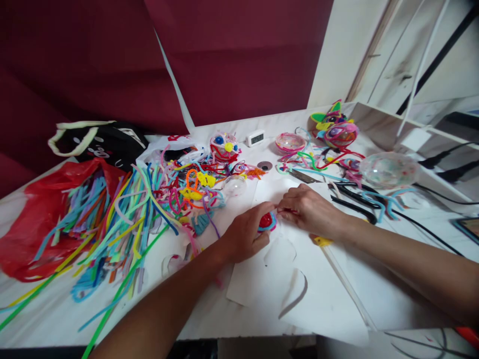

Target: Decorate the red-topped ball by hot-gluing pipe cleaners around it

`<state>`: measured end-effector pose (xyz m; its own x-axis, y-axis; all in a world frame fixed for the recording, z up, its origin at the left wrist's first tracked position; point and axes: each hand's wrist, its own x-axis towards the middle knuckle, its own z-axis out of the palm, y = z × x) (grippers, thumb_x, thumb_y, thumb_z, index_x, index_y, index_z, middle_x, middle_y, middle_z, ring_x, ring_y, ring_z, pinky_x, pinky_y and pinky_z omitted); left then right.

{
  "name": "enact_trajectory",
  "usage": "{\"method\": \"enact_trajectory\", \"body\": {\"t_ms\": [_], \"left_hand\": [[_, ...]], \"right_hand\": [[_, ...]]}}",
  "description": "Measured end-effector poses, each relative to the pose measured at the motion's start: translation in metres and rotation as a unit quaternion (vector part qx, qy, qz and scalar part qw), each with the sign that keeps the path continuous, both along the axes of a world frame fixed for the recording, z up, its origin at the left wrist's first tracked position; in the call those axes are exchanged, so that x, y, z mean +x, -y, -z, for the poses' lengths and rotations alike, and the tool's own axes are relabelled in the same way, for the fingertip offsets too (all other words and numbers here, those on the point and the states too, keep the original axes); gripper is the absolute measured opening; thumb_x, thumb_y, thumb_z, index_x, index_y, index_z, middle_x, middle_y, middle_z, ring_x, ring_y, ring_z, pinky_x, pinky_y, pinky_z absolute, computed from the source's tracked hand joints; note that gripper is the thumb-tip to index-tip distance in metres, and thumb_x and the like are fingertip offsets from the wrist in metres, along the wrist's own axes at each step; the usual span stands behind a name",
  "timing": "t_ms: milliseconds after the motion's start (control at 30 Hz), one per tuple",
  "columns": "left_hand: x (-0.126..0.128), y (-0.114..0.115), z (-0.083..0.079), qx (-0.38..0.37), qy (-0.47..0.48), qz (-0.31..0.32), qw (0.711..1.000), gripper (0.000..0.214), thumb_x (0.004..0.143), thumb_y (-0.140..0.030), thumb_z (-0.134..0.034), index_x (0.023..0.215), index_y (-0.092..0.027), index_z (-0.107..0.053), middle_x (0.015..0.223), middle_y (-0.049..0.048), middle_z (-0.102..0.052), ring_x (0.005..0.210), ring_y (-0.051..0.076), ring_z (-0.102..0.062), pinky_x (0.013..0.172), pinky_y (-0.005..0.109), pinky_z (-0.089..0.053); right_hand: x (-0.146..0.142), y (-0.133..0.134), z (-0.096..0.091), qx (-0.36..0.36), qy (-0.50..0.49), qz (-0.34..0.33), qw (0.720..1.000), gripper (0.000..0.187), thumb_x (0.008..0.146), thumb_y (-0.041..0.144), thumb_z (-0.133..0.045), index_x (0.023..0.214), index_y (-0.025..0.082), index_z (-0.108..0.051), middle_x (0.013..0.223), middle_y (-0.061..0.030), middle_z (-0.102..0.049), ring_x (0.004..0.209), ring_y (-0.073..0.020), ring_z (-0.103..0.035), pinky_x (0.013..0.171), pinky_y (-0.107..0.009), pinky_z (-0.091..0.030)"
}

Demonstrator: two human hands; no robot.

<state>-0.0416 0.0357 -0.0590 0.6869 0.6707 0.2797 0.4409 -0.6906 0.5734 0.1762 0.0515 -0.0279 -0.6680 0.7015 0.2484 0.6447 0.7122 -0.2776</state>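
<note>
My left hand (247, 232) grips a small round piece (266, 221), red in the middle with a blue and pink fuzzy rim that looks like pipe cleaner. Close against its right side, my right hand (307, 209) is closed in a pinch; what lies between its fingertips is too small to make out. Both hands are above white paper sheets (262, 284) with thin curled strips on them. A small yellow piece (322, 241) lies below my right wrist.
Loose pipe cleaners (123, 224) spill from a red plastic bag (22, 234) at left. Scissors with black handles (355, 197) lie at right, near a clear plastic dome (389, 169). Behind stand a small digital clock (255, 137), a decorated ball (223, 146) and a pink-rimmed bowl (290, 142).
</note>
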Motion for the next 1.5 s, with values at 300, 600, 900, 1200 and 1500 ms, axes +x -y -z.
{"method": "enact_trajectory", "body": {"t_ms": [300, 600, 900, 1200, 1500], "left_hand": [[0.002, -0.002, 0.0, 0.012, 0.04, -0.006, 0.999, 0.073, 0.075, -0.012, -0.052, 0.141, -0.019, -0.021, 0.149, 0.015, -0.026, 0.14, 0.027, -0.027, 0.114, 0.047, -0.028], [0.002, 0.003, -0.001, 0.027, 0.043, -0.095, 0.994, 0.039, 0.069, -0.013, -0.061, 0.106, -0.021, -0.051, 0.118, 0.0098, -0.045, 0.117, 0.025, -0.048, 0.102, 0.042, -0.041], [0.006, 0.004, 0.001, -0.01, 0.031, -0.133, 0.991, 0.054, 0.061, -0.027, -0.08, 0.106, -0.02, -0.052, 0.106, 0.0062, -0.054, 0.102, 0.025, -0.054, 0.092, 0.043, -0.045], [-0.005, -0.01, 0.001, -0.1, 0.049, -0.034, 0.993, 0.081, 0.056, -0.029, -0.086, 0.124, -0.022, -0.042, 0.123, 0.0087, -0.06, 0.112, 0.025, -0.06, 0.094, 0.037, -0.049], [-0.004, 0.0, 0.005, -0.042, 0.034, -0.03, 0.998, 0.067, 0.068, -0.034, -0.079, 0.125, -0.02, -0.046, 0.14, 0.0144, -0.045, 0.129, 0.029, -0.044, 0.109, 0.047, -0.035]], "right_hand": [[-0.002, 0.002, 0.0, 0.014, 0.003, 0.01, 1.0, 0.015, 0.087, 0.02, -0.054, 0.084, 0.017, -0.068, 0.078, -0.0057, -0.067, 0.08, -0.0194, -0.057, 0.077, -0.033, -0.032], [0.0, 0.004, 0.005, 0.007, -0.015, 0.021, 1.0, 0.015, 0.088, 0.022, -0.054, 0.083, 0.018, -0.068, 0.078, -0.0056, -0.068, 0.082, -0.0194, -0.06, 0.076, -0.033, -0.033], [-0.002, 0.008, 0.0, -0.004, -0.007, 0.043, 0.999, 0.014, 0.086, 0.021, -0.055, 0.078, 0.018, -0.067, 0.076, -0.005, -0.069, 0.078, -0.0184, -0.061, 0.074, -0.032, -0.034], [0.002, 0.024, 0.002, -0.028, 0.004, 0.058, 0.998, 0.017, 0.087, 0.026, -0.056, 0.078, 0.017, -0.066, 0.074, -0.0055, -0.068, 0.076, -0.0192, -0.061, 0.075, -0.033, -0.037], [0.004, 0.029, 0.009, -0.029, -0.024, 0.073, 0.997, 0.017, 0.088, 0.026, -0.055, 0.079, 0.016, -0.066, 0.074, -0.0046, -0.066, 0.074, -0.0178, -0.06, 0.077, -0.035, -0.038]]}}
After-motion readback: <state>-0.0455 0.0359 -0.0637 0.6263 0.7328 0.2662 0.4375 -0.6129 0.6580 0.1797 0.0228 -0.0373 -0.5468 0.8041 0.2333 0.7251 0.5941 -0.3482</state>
